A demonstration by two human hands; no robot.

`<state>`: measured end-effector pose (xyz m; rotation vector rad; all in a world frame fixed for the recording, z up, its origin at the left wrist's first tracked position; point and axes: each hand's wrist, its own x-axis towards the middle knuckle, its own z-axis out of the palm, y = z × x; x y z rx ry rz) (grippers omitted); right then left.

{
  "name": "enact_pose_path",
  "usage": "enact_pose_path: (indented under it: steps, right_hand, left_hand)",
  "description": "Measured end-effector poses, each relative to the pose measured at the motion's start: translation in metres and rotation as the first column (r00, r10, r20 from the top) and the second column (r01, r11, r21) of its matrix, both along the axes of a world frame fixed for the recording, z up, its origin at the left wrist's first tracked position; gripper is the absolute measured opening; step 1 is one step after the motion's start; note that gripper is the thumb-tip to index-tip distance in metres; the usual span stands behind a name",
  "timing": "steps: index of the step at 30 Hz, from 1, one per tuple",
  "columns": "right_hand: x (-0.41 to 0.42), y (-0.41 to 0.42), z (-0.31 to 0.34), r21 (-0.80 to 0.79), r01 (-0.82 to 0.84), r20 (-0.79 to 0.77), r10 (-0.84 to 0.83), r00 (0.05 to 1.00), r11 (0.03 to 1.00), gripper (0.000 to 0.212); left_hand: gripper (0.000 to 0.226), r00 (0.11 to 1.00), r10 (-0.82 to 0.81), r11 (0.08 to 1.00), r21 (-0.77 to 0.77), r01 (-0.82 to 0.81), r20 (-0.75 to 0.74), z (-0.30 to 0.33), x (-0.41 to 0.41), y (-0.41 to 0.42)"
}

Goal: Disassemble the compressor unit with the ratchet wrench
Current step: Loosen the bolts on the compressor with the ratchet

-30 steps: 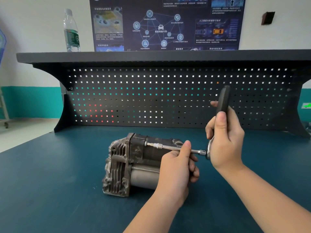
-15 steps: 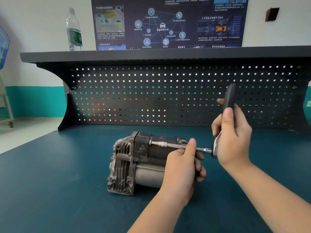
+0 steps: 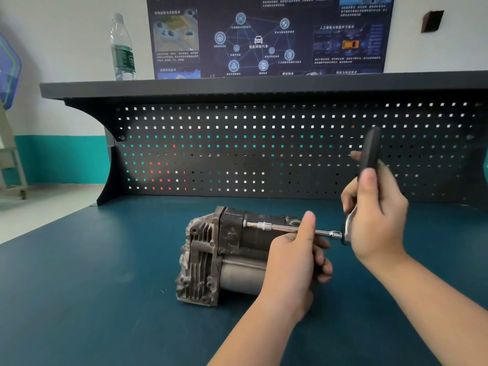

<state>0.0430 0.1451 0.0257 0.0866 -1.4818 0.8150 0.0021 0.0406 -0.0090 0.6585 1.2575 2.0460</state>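
A grimy grey compressor unit [image 3: 211, 254] lies on its side on the blue bench top [image 3: 92, 286], finned end to the left. A ratchet wrench [image 3: 371, 150] has its black handle pointing up. Its chrome extension bar [image 3: 280, 227] runs left along the top of the compressor, with the tip set against the housing. My right hand [image 3: 375, 217] is closed around the handle near the ratchet head. My left hand [image 3: 293, 265] rests on the compressor's right end, thumb up against the extension bar.
A black pegboard back panel [image 3: 264, 143] with a shelf [image 3: 237, 84] stands right behind the compressor. A plastic water bottle [image 3: 122, 48] stands on the shelf at the left. A dark poster [image 3: 269, 35] hangs on the wall above.
The wrench handle has tilted slightly to the right with my right hand. My left hand keeps its place on the compressor and bar. The view has shifted a little.
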Motion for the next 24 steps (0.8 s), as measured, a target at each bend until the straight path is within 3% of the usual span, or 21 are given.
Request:
enact_pose_path:
  steps: [1, 2, 4, 6, 7, 9, 11, 12, 13, 14, 15, 16, 18, 19, 21, 24]
  right_hand:
    - [0.003, 0.000, -0.001, 0.175, -0.007, -0.041, 0.015, 0.999, 0.985, 0.025]
    - [0.004, -0.001, -0.002, 0.249, -0.002, -0.050, 0.014, 0.999, 0.968, 0.026]
    - [0.003, 0.000, -0.003, 0.169, 0.037, -0.027, -0.033, 0.999, 0.985, 0.025]
    - [-0.001, 0.001, -0.002, -0.108, 0.101, 0.095, -0.091, 0.991, 0.989, 0.026]
    - [-0.004, 0.003, -0.001, -0.302, 0.112, 0.212, -0.048, 0.976, 0.947, 0.028]
    - [-0.009, 0.008, 0.001, -0.691, 0.109, 0.366, 0.216, 0.905, 0.715, 0.030]
    - [-0.013, 0.010, -0.001, -0.865, 0.061, 0.291, 0.400, 0.869, 0.497, 0.027]
    - [-0.013, 0.010, -0.001, -0.866, 0.029, 0.258, 0.397, 0.881, 0.499, 0.027]
    - [-0.013, 0.009, -0.003, -0.805, -0.012, 0.230, 0.331, 0.915, 0.593, 0.028]
    - [-0.010, 0.006, -0.003, -0.663, -0.039, 0.187, 0.216, 0.958, 0.748, 0.028]
    - [-0.006, 0.002, -0.001, -0.434, -0.037, 0.112, 0.094, 0.989, 0.900, 0.028]
    - [-0.001, 0.000, 0.001, -0.151, -0.010, 0.033, 0.015, 0.999, 0.989, 0.027]
    - [0.005, 0.000, 0.001, 0.268, 0.028, -0.069, -0.010, 0.998, 0.963, 0.027]
    - [0.006, -0.001, 0.000, 0.322, 0.042, -0.077, -0.018, 0.997, 0.946, 0.027]
    - [0.004, 0.000, -0.001, 0.219, 0.063, -0.050, -0.053, 0.997, 0.974, 0.025]
    - [-0.004, 0.005, 0.000, -0.251, 0.118, 0.191, -0.071, 0.979, 0.961, 0.028]
  left_hand:
    - [0.045, 1.000, 0.000, 1.000, 0.010, 0.000, -0.005, 0.000, 0.000, 0.000]
    - [0.044, 1.000, 0.002, 1.000, 0.018, -0.002, -0.011, 0.000, 0.000, 0.001]
    - [0.042, 1.000, 0.013, 1.000, 0.019, -0.012, -0.021, -0.001, -0.001, 0.001]
    - [0.041, 1.000, 0.020, 1.000, 0.012, -0.020, -0.024, -0.001, -0.001, 0.002]
    - [0.041, 0.999, 0.023, 1.000, 0.009, -0.023, -0.024, -0.002, -0.001, 0.002]
    - [0.041, 0.999, 0.025, 1.000, 0.008, -0.024, -0.025, -0.002, -0.001, 0.002]
    - [0.042, 0.999, 0.027, 1.000, -0.002, -0.027, -0.037, -0.002, 0.000, 0.001]
    - [0.042, 0.999, 0.027, 1.000, -0.010, -0.027, -0.040, -0.002, 0.001, 0.001]
    - [0.043, 0.999, 0.024, 1.000, -0.014, -0.025, -0.039, -0.002, 0.001, 0.001]
    - [0.044, 0.999, 0.022, 1.000, -0.011, -0.022, -0.035, -0.002, 0.001, 0.001]
    - [0.045, 0.999, 0.020, 1.000, -0.002, -0.020, -0.033, -0.001, 0.001, 0.000]
    - [0.046, 0.999, 0.020, 1.000, 0.007, -0.020, -0.034, 0.000, 0.000, 0.000]
    - [0.046, 0.999, 0.023, 1.000, 0.023, -0.022, -0.044, 0.001, 0.000, -0.001]
    - [0.044, 0.999, 0.024, 0.999, 0.029, -0.023, -0.045, 0.001, -0.001, -0.001]
    - [0.042, 0.999, 0.023, 0.999, 0.028, -0.022, -0.034, 0.001, 0.000, -0.001]
    - [0.041, 0.999, 0.031, 0.999, 0.012, -0.031, -0.024, 0.000, -0.001, 0.000]
